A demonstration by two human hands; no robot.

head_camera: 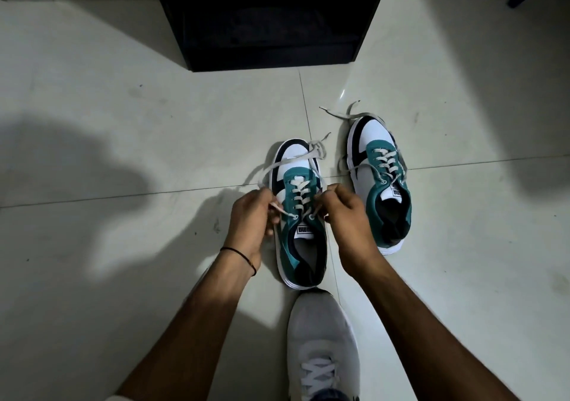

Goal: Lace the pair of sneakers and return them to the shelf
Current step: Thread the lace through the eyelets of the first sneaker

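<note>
Now both hands, left hand (251, 218) and right hand (347, 212), pinch lace ends (279, 208) over the centre teal sneaker (300, 215); its mate (381, 178) sits right.

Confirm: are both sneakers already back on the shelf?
No, both the near sneaker, whose lace ends the left hand and right hand grip, and the far sneaker sit on the floor.

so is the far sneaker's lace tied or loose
Loose. The far sneaker is laced, but its lace ends trail untied over the floor past its toe.
</note>
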